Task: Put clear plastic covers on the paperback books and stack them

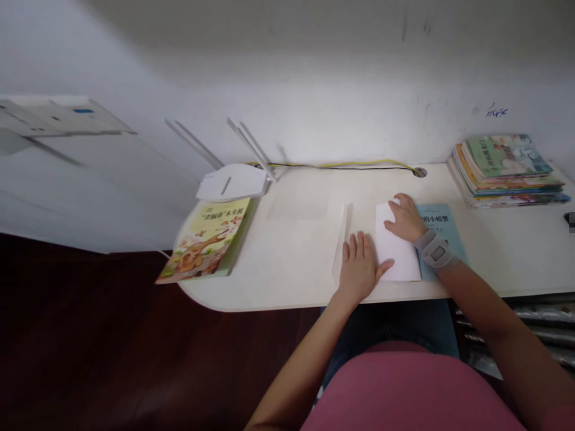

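Note:
A blue book [442,224] lies near the front edge of the white desk, with a white sheet or flap [398,257] over its left part. My right hand [406,218], a grey band on its wrist, rests on the upper part of the white sheet with fingers apart. My left hand [358,266] lies flat at the left side, its thumb reaching onto the sheet. Beside my left fingers stands a thin, translucent edge [342,239], perhaps a clear cover. Whether my right fingers pinch anything does not show; they look spread.
The white desk [287,257] holds a router [233,182] with antennas at the back left. A yellow book [206,242] overhangs the left edge. Several books [507,170] are stacked at the back right. Cables [341,165] run along the wall to a hole.

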Demonstrator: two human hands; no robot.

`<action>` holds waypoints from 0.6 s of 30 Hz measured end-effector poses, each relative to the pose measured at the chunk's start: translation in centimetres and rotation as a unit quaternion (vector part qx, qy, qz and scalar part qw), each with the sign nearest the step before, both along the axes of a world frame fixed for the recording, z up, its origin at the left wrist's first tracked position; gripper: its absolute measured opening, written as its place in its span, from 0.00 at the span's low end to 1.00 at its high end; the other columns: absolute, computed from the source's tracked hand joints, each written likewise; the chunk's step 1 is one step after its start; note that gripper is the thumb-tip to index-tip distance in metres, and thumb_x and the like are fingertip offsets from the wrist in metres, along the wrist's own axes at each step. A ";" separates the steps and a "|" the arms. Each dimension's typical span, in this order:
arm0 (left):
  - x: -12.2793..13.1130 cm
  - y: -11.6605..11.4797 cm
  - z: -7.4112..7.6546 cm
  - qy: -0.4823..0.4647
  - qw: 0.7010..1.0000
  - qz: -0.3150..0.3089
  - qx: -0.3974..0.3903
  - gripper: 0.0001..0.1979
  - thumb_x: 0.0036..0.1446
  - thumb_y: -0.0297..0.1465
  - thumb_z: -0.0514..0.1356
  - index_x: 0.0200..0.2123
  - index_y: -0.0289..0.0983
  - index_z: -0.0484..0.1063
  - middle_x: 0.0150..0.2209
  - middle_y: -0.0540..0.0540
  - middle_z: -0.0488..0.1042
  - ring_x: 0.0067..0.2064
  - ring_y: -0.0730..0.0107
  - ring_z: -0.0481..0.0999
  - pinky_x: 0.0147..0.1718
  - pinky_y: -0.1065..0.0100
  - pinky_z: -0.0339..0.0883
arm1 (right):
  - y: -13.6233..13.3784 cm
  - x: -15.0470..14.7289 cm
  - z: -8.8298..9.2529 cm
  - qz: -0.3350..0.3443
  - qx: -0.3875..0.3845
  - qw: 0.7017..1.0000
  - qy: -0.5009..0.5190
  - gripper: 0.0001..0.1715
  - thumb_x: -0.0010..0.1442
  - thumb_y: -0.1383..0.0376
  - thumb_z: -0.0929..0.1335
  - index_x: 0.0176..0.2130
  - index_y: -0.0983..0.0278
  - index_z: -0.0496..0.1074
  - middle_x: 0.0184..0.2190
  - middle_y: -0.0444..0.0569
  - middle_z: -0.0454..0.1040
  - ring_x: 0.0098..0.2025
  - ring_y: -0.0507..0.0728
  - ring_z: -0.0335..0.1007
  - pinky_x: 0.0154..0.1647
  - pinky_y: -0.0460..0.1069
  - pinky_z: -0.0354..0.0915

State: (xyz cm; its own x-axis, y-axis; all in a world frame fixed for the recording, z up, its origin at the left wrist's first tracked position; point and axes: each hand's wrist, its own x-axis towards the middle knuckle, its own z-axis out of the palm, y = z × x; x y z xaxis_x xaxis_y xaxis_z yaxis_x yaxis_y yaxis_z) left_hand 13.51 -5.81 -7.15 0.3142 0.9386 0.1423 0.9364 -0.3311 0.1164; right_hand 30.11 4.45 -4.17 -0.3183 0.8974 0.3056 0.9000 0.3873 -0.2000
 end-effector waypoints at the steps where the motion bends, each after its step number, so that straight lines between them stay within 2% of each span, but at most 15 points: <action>1: 0.0 0.0 0.0 0.000 1.000 0.000 -0.002 0.46 0.59 0.55 0.40 0.62 0.17 0.50 0.63 0.21 0.51 0.65 0.40 0.47 0.59 0.44 0.49 | 0.0 0.0 0.0 0.001 -0.002 1.000 -0.001 0.21 0.50 0.64 0.67 0.44 0.70 0.71 0.52 0.63 0.61 0.56 0.68 0.54 0.56 0.61 0.56; 13: 0.1 0.0 0.4 -0.001 1.000 0.004 -0.009 0.47 0.58 0.55 0.40 0.62 0.16 0.49 0.63 0.21 0.50 0.65 0.40 0.47 0.60 0.44 0.48 | -0.1 0.0 0.3 0.006 -0.013 1.000 -0.010 0.20 0.49 0.64 0.67 0.42 0.72 0.73 0.51 0.63 0.63 0.56 0.67 0.55 0.57 0.59 0.55; 18: 0.0 0.0 0.2 -0.008 1.000 -0.002 0.002 0.45 0.59 0.55 0.40 0.63 0.20 0.49 0.63 0.22 0.51 0.66 0.41 0.47 0.59 0.43 0.49 | -0.1 -0.1 0.3 0.006 -0.023 1.000 -0.013 0.20 0.50 0.64 0.67 0.42 0.73 0.73 0.52 0.64 0.62 0.56 0.67 0.54 0.58 0.59 0.54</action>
